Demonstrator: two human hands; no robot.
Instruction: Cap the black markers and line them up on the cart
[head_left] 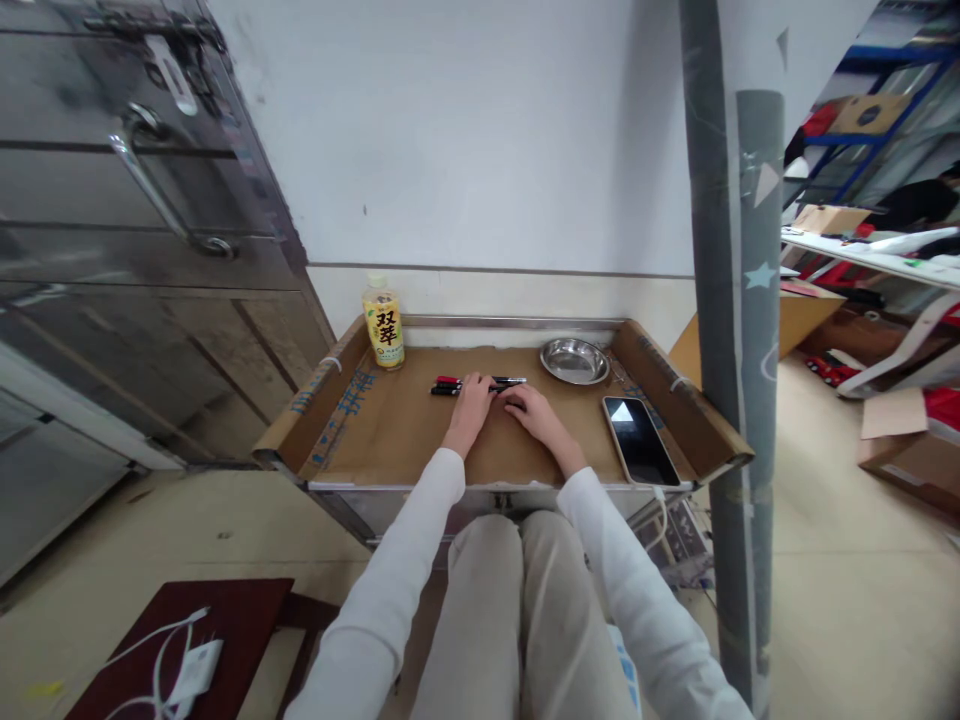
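Note:
Several marker pens, one with a red end point(445, 380) and others black point(442, 390), lie side by side on the cardboard-lined table point(420, 440). My left hand point(472, 405) covers their middle, its fingers bent down around them. My right hand point(531, 412) is close beside it, fingers curled at the right end of the nearer black pen. The fingertips are partly hidden, so the exact grip is unclear. One pen's pale right end point(516, 380) shows beyond my left hand.
A yellow-labelled bottle point(385, 330) stands at the back left. A round metal dish point(574, 361) sits at the back right, with a phone point(640, 440) and its white cable point(661, 515) nearer me. Cardboard walls point(679, 405) edge both sides. A grey wrapped pole point(739, 400) rises at right.

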